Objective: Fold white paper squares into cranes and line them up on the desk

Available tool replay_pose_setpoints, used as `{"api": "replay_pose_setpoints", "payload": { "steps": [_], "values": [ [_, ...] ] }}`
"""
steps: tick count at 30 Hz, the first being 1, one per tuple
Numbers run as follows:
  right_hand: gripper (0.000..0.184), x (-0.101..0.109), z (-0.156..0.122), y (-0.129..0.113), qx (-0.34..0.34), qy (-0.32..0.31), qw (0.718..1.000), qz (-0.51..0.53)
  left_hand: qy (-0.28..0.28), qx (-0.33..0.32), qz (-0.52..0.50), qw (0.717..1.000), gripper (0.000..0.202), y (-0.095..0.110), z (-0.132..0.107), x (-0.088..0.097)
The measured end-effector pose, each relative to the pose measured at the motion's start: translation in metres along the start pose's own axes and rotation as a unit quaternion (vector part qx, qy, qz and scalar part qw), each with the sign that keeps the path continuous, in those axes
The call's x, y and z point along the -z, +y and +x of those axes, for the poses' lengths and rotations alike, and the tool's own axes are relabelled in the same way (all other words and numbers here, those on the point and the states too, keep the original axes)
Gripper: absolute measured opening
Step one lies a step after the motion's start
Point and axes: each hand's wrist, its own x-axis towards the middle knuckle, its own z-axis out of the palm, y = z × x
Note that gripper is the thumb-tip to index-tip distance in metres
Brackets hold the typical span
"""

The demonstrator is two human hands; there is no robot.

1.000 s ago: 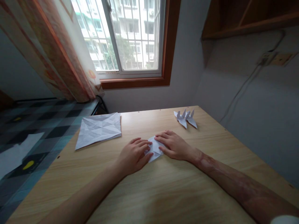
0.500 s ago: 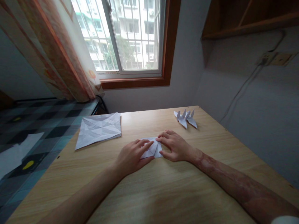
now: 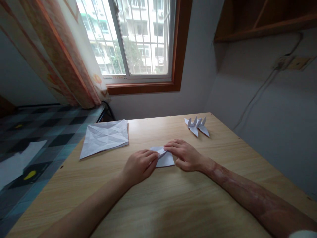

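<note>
A small folded sheet of white paper (image 3: 166, 160) lies on the wooden table, with one flap partly lifted. My left hand (image 3: 141, 166) pinches that flap at its left side between thumb and fingers. From the right, my right hand (image 3: 187, 155) presses its fingertips on the flap's upper right part, the fingers close together and the thumb drawn in by the paper's right edge. Part of the paper is hidden under the fingers of both hands.
Creased white sheets (image 3: 106, 137) lie at the table's left corner. Folded paper cranes (image 3: 197, 125) stand at the back right of the table (image 3: 158, 201). A checked bed cover (image 3: 66, 122) with white paper (image 3: 22, 162) on it is at the left.
My left hand has gone from lying over the paper to pinching a flap, now turned upward. My right thumb has drawn back off the paper, showing more of its lower part.
</note>
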Motion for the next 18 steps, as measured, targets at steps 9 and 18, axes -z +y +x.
{"api": "replay_pose_setpoints", "payload": {
  "steps": [9,18],
  "values": [
    [0.035,-0.001,0.002,-0.002,-0.001,0.013,0.999,0.034,0.012,0.143,-0.172,0.974,0.034,-0.002,-0.001,0.004],
    [0.026,-0.011,-0.001,0.003,-0.119,0.155,0.957,0.214,0.041,0.241,-0.429,0.87,0.042,0.001,0.006,-0.003]
  ]
}}
